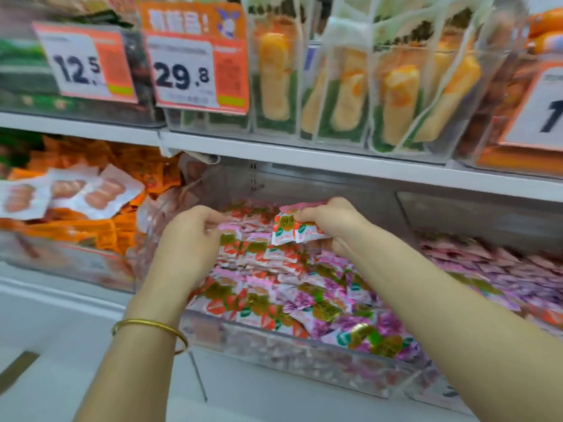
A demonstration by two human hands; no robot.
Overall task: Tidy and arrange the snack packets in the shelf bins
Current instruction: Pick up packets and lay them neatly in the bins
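- The clear bin (304, 360) stands on the lower shelf, in the middle of the scene, and both hands reach into its far part.
- The snack packets (289, 300) fill this bin in overlapping rows; they are white, with pink, red and gold print.
- The right hand (329, 220) grips a small stack of packets (292, 229) with curled fingers and holds it a little above the rows.
- The left hand (189, 236) is just to the left of the stack, apart from the right hand. Its fingers are curled and meet the pink packets at the far left of the bin; whether they pinch one, the blur does not allow to tell.
- A gold bangle (152, 330) sits on the left wrist.
- To the left is a bin of orange packets (76, 233), with white sausage packs (76, 193) lying on top.
- To the right, a neighbouring bin (502, 269) holds pink and purple packets.
- On the upper shelf (335, 162), yellow packs (350, 95) stand upright, and two price tags read 12.5 (85, 62) and 29.8 (195, 71).
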